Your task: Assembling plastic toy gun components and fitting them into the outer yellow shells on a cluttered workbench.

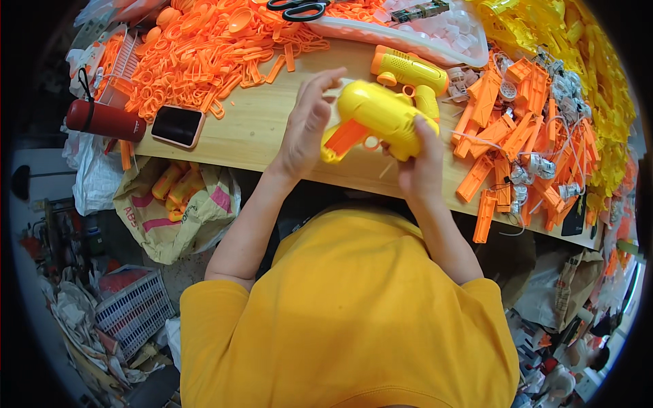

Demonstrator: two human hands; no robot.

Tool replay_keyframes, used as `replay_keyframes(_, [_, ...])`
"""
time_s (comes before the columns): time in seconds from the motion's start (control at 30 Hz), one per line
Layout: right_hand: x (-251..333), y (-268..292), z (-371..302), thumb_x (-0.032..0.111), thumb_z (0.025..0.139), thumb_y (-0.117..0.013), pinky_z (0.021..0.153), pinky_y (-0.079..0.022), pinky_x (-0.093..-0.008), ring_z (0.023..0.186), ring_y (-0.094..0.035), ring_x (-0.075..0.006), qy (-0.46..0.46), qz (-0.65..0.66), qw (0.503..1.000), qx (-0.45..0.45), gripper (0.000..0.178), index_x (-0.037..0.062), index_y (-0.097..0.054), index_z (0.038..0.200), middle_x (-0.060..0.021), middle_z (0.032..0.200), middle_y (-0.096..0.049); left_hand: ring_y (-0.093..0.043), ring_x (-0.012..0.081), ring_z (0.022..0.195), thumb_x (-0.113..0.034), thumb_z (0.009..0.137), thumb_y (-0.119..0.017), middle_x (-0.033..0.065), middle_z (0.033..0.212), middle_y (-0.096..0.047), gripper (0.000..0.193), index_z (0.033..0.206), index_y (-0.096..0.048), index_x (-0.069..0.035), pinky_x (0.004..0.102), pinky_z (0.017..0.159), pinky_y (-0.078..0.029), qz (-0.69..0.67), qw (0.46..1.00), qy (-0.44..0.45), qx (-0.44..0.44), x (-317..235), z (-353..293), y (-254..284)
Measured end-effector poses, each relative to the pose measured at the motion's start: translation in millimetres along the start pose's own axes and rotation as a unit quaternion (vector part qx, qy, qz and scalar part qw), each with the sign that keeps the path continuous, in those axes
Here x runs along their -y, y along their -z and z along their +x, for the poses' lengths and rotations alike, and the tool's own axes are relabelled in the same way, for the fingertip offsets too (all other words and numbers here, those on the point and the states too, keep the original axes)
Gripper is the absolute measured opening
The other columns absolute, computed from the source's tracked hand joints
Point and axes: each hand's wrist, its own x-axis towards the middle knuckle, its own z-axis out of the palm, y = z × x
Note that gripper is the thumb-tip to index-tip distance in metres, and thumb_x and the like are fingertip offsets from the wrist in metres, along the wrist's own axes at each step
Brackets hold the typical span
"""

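My right hand [423, 158] grips a yellow plastic toy gun [373, 107] at its right end, above the table's front edge. An orange piece [345, 138] is set in the toy's handle, which points down and to the left. My left hand [305, 130] is beside the handle with its fingers stretched out, holding nothing. Whether its fingertips touch the toy is hard to tell. Just beyond, a second yellow toy gun [407, 69] with orange parts lies on the wooden table [262, 139].
Orange rings and clips [204, 58] pile up at the back left, near black scissors [299, 8], a phone [177, 126] and a red flask [105, 120]. Orange casings with wires [507, 136] heap at the right. A sack [160, 231] holding toy guns hangs below left.
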Motion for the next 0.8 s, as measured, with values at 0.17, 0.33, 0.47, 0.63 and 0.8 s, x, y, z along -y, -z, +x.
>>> replay_keyframes(0.17, [14.1,7.1,5.9,0.043,0.090,-0.055,0.069,-0.054,-0.0387,0.078,-0.064,-0.0230,-0.265,0.175,0.946,-0.069,0.043,0.0104,-0.054,0.118,-0.0085,0.098,-0.065,-0.054,0.0243,0.099,-0.048,0.094,-0.047,0.0169,0.112,-0.051,0.051,0.106,-0.064,-0.001,0.0313,0.082,-0.045,0.170,0.960,-0.215,0.059,-14.8,-8.8,4.2])
replay_keyframes(0.33, [0.4,22.5,-17.2,0.048,0.089,-0.053,0.059,-0.056,-0.0515,0.075,-0.065,-0.0318,-0.387,0.214,0.890,0.108,0.054,0.0073,-0.051,0.124,-0.0172,0.100,-0.064,-0.055,0.0195,0.077,-0.034,0.097,-0.047,0.0130,0.089,-0.058,0.038,0.087,-0.065,-0.001,0.0289,0.069,-0.044,0.097,0.961,-0.258,-0.036,-32.1,-10.3,1.5])
replay_keyframes(0.47, [-0.2,37.0,-30.8,0.051,0.088,-0.050,0.051,-0.056,-0.0505,0.062,-0.064,-0.0318,-0.421,0.231,0.848,0.226,0.062,0.0035,-0.047,0.127,-0.0212,0.100,-0.062,-0.055,0.0187,0.074,-0.033,0.097,-0.047,0.0117,0.085,-0.058,0.039,0.082,-0.064,-0.001,0.0280,0.066,-0.044,0.089,0.956,-0.275,-0.052,-47.1,-11.1,-2.9])
replay_keyframes(0.63, [9.2,26.2,-45.9,0.055,0.089,-0.044,0.049,-0.056,-0.0470,0.048,-0.058,-0.0254,-0.453,0.285,0.800,0.270,0.067,0.0007,-0.046,0.127,-0.0236,0.095,-0.062,-0.050,0.0163,0.065,-0.028,0.100,-0.037,0.0074,0.069,-0.053,0.046,0.068,-0.056,-0.001,0.0279,0.063,-0.040,0.154,0.952,-0.265,-0.002,-68.3,-21.8,-2.3])
replay_keyframes(0.8, [-3.4,22.2,-37.3,0.055,0.089,-0.043,0.049,-0.057,-0.0427,0.044,-0.055,-0.0212,-0.483,0.306,0.752,0.328,0.067,0.0015,-0.045,0.129,-0.0254,0.094,-0.062,-0.046,0.0160,0.061,-0.026,0.099,-0.039,0.0074,0.067,-0.051,0.046,0.063,-0.052,-0.001,0.0281,0.061,-0.038,0.148,0.958,-0.245,-0.035,-79.7,-14.0,-0.5])
